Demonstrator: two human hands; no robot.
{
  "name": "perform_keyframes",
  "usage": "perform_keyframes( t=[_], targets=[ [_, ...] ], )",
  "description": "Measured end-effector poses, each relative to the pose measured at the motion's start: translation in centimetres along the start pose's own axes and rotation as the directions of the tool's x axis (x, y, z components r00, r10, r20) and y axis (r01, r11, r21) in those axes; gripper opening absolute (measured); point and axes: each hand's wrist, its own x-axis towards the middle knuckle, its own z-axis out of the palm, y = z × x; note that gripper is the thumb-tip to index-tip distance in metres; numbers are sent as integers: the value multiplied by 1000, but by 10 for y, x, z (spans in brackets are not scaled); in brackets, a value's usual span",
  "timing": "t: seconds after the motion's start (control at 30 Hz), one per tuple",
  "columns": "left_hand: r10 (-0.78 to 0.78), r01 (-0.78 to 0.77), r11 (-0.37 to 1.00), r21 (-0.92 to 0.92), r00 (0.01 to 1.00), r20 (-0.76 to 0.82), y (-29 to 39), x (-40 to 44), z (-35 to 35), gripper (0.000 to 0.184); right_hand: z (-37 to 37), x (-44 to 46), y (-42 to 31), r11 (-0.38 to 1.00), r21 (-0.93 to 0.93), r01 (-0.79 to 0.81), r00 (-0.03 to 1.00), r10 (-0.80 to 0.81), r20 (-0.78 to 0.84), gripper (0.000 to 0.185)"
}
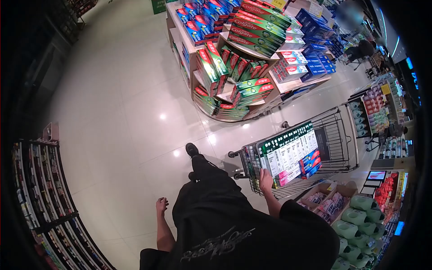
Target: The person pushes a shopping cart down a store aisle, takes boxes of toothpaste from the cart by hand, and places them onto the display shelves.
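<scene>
My left hand (162,205) hangs beside my body over the floor, its fingers loosely curled with nothing visible in them. On the other side, my right hand (266,181) is at the near end of a wire shopping cart (335,135), its fingers closed around the edge. Inside the cart lies a row of white and green packs (290,150) with printed labels. Blue and red toothpaste boxes (310,163) and a pink pack (288,175) are beside them. The fingertips of my right hand are partly hidden against the cart.
A tiered display (216,100) of green and red Colgate boxes (258,29) stands ahead. Green bottles (355,229) and bins of pink packs (330,204) are at lower right. A packed shelf (49,189) runs along the left. Pale tiled floor (135,103) lies between. A person (361,50) is farther back.
</scene>
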Motion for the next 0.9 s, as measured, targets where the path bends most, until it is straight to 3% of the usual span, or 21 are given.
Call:
perform_keyframes(
  t=[0.1,0.13,0.2,0.23,0.37,0.4,0.43,0.57,0.63,0.7,0.8,0.83,0.9],
  targets=[
    [36,-40,994,-100,999,-40,26,-2,-10,45,0,2,-36,1000,2,-24,995,24,92,36],
    [126,-130,974,-183,991,-33,-16,32,32,45,31,-10,-14,996,87,4,1000,-1,-30,35],
    [158,-165,961,-221,986,-49,-26,43,35,44,37,-16,-35,980,198,-29,998,41,-56,33],
    [190,-196,958,-207,981,-46,-16,35,23,43,32,-12,-48,981,194,-28,999,33,-24,33],
    [160,-159,977,-141,987,-4,-36,83,2,43,61,-8,-71,985,144,91,983,-66,-169,31],
    [103,-102,988,-114,995,5,-35,88,-13,44,59,-5,-82,988,146,49,995,-35,-96,30],
    [44,-42,996,-83,999,12,-29,92,-28,46,62,-1,-89,989,146,3,1000,0,-20,29],
    [-51,52,998,-20,998,25,10,88,-99,48,63,17,-127,986,151,-73,997,75,-7,25],
    [20,-19,999,-37,999,27,15,108,-118,49,77,19,-138,978,208,-27,995,47,-91,24],
    [6,-6,999,-43,1000,5,55,113,-150,49,81,30,-152,988,131,-82,991,94,-91,25],
    [112,-112,991,-73,994,-5,115,124,-187,48,84,39,-182,980,142,-138,980,156,-125,31],
    [188,-188,975,-115,982,-10,114,134,-186,47,94,39,-179,996,73,-60,975,74,-208,28],
    [225,-222,969,-106,974,21,149,131,-200,47,91,47,-200,987,139,-80,963,112,-244,29]
  ],
)
